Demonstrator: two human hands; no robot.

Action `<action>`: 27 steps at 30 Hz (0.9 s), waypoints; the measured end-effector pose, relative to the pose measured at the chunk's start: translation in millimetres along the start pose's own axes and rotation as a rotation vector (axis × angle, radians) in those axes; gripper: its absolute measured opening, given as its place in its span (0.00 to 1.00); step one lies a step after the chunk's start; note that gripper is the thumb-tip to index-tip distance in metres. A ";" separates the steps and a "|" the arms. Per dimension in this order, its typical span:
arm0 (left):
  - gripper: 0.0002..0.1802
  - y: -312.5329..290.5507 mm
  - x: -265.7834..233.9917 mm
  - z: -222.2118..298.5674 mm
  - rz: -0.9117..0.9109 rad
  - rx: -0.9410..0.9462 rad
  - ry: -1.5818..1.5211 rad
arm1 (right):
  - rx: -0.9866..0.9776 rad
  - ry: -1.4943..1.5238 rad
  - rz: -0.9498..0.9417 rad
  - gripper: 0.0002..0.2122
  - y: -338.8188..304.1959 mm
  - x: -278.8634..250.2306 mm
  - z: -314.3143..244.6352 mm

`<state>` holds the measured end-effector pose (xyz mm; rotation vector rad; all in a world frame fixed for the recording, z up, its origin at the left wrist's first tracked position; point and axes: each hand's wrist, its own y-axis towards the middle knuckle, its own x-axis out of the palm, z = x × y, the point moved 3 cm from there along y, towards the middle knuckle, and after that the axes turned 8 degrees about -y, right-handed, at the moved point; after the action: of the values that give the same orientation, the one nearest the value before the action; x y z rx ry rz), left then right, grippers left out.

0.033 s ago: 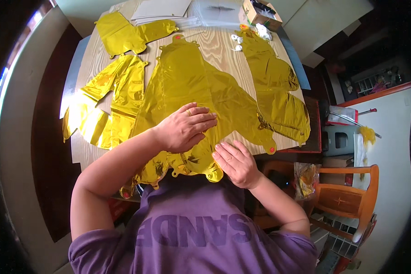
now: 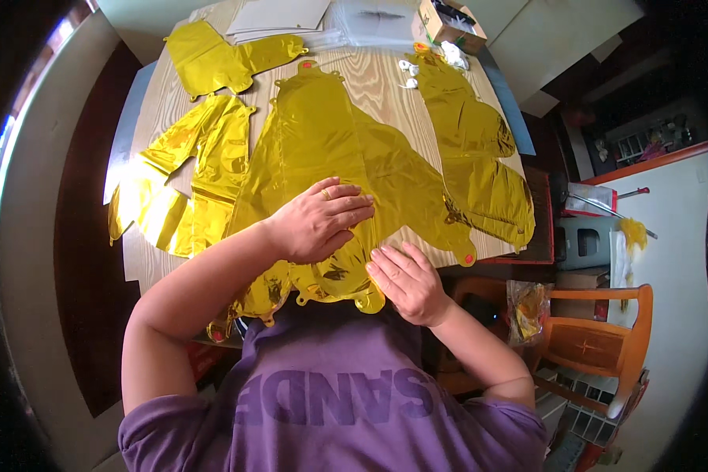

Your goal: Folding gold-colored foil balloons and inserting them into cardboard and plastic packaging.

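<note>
A large deflated gold foil balloon (image 2: 315, 126) lies spread across the middle of the table. It has small tabs along its edges and red dots on two of its ends. My left hand (image 2: 318, 220) rests palm down on it, holding nothing, with a ring on one finger. Lower and to the right, my right hand (image 2: 409, 285) lies with fingers extended at the balloon's near edge, its fingertips on the foil. Crumpled foil hangs over the table's near edge against my shirt. What is under my palms is hidden.
More flat gold foil balloons lie at the far left (image 2: 204, 59), the left (image 2: 216, 149) and the right (image 2: 480, 134). White sheets (image 2: 279, 16), clear plastic bags (image 2: 377, 23) and a small box (image 2: 452, 23) stand at the back. A wooden chair (image 2: 590, 338) is at right.
</note>
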<state>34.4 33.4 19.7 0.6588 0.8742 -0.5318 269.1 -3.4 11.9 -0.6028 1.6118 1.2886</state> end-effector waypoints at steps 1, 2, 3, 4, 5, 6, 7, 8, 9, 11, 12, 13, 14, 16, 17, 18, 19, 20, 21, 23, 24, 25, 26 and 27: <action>0.28 0.3 -0.7 0.2 0.000 -0.002 -0.005 | -0.001 -0.002 0.002 0.15 2.2 -1.2 0.0; 0.28 0.4 -1.5 0.2 0.000 -0.003 -0.011 | -0.011 0.006 -0.012 0.15 3.9 -2.1 0.6; 0.29 0.7 -2.2 -1.2 0.000 -0.005 -0.044 | -0.021 0.010 -0.024 0.15 6.5 -3.8 1.9; 0.29 0.5 -2.1 -3.5 0.001 -0.006 -0.077 | -0.032 0.015 -0.036 0.15 9.1 -5.8 3.0; 0.29 0.3 -3.5 -5.0 0.002 -0.008 -0.110 | -0.046 0.020 -0.053 0.14 12.5 -8.5 3.5; 0.29 0.8 -8.1 -7.1 0.056 -0.040 -0.162 | -0.060 0.023 -0.069 0.14 16.3 -11.8 4.8; 0.29 0.5 -13.3 -9.1 0.110 -0.071 -0.214 | -0.075 0.026 -0.086 0.14 19.2 -14.2 6.1; 0.28 -0.3 -18.6 -11.3 0.164 -0.102 -0.266 | -0.088 0.020 -0.116 0.14 20.0 -15.5 6.9; 0.28 -1.2 -24.3 -14.9 0.217 -0.132 -0.317 | -0.101 0.014 -0.144 0.15 20.8 -16.2 8.0; 0.27 -2.3 -35.2 -22.2 0.264 -0.167 -0.124 | -0.063 0.138 -0.238 0.18 28.8 -23.8 15.2; 0.27 -4.1 -41.2 -24.7 0.290 -0.184 -0.029 | -0.014 0.266 -0.305 0.20 41.3 -37.1 20.9; 0.25 -7.4 -40.5 -31.5 0.300 -0.190 0.009 | 0.029 0.397 -0.372 0.23 50.5 -43.2 29.9; 0.24 -11.9 -37.7 -36.4 0.295 -0.201 0.017 | 0.089 0.536 -0.372 0.28 55.6 -43.1 43.7; 0.24 -17.2 -30.2 -44.3 0.282 -0.219 0.025 | 0.433 0.875 -0.381 0.26 73.9 -44.7 69.4; 0.24 -19.0 -27.7 -46.9 0.297 -0.230 0.017 | 0.535 0.784 -0.292 0.25 83.5 -34.7 91.7; 0.24 -18.6 -27.0 -46.9 0.292 -0.221 0.029 | 0.639 0.691 -0.201 0.24 90.6 -19.4 116.8; 0.25 -16.6 -26.8 -46.7 0.286 -0.206 0.038 | 0.742 0.533 -0.190 0.22 98.3 -8.8 139.6; 0.25 -16.6 -27.9 -45.9 0.281 -0.198 0.053 | 0.834 0.380 -0.177 0.20 104.8 1.2 158.3; 0.26 -15.9 -27.6 -45.9 0.274 -0.200 0.048 | 0.832 0.268 -0.201 0.19 108.2 10.7 168.9; 0.27 -14.0 -28.0 -45.4 0.261 -0.207 0.043 | 0.820 0.044 -0.245 0.17 116.0 25.7 184.6; 0.28 -15.1 -27.7 -44.2 0.252 -0.222 0.049 | 0.838 0.069 -0.299 0.16 119.9 32.9 186.5; 0.28 -15.2 -27.8 -42.8 0.242 -0.236 0.054 | 0.857 0.092 -0.353 0.16 123.9 38.8 187.2; 0.29 -14.6 -27.8 -42.4 0.233 -0.247 0.059 | 0.878 0.114 -0.407 0.15 126.5 45.0 189.6; 0.31 -15.7 -26.1 -42.8 0.214 -0.272 0.056 | 0.906 0.171 -0.429 0.15 129.0 50.5 190.8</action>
<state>-12.4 57.2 16.4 0.5123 0.8970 -0.1981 211.1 224.5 28.1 -0.4390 1.8557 0.1324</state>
